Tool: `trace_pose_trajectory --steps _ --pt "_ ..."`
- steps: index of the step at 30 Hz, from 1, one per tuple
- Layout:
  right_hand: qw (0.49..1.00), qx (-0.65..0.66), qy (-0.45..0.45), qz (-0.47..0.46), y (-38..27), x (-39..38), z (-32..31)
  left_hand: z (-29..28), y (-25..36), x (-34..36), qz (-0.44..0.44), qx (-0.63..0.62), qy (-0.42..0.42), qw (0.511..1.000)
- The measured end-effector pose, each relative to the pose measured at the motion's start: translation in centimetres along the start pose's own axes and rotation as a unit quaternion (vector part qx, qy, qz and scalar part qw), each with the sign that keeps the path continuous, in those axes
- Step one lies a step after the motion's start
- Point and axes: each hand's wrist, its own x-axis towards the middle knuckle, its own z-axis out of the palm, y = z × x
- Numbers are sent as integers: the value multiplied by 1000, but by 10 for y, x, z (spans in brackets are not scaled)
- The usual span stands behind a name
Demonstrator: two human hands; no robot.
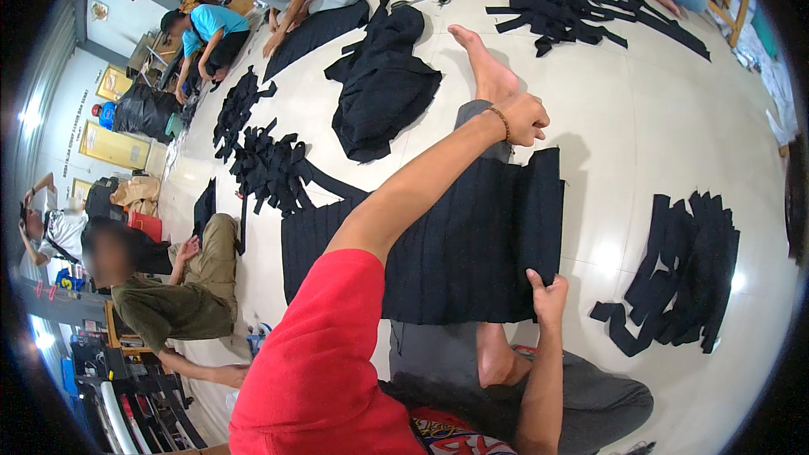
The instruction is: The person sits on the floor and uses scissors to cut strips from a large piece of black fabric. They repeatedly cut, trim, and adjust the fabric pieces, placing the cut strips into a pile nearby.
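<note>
A wide black cloth panel (pixel 421 236) with parallel vertical seams or folds lies across my legs and the floor. Its right edge forms a raised, strip-like fold. My right hand (pixel 549 297) is closed on the lower part of that edge, thumb pointing up along the cloth. Near the panel's far edge, in front of my bare foot (pixel 490 72), my left hand (pixel 522 118) is curled closed. Whatever its fingers may hold is hidden. Behind the panel on the left, a heap of black strips (pixel 268 168) has one long strip running to the panel.
Stacked black strips (pixel 683 270) lie at the right, and more strips (pixel 556 17) at the far right. A bunched black cloth (pixel 383 84) lies ahead, with scissors (pixel 417 2) beyond it. Several people sit on the floor, one in an olive shirt (pixel 181 307) at my left.
</note>
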Motion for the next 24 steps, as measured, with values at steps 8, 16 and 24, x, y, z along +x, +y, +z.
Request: trace_pose_trajectory --steps 8,16,24 --pt "999 41 -16 -7 3 1 -2 0 -10 3 -4 86 -7 996" --pt "1000 9 -5 -20 9 -1 -1 -19 -7 11 16 185 -7 983" --pt "999 30 -21 13 5 -2 -3 -41 -14 15 19 260 9 965"
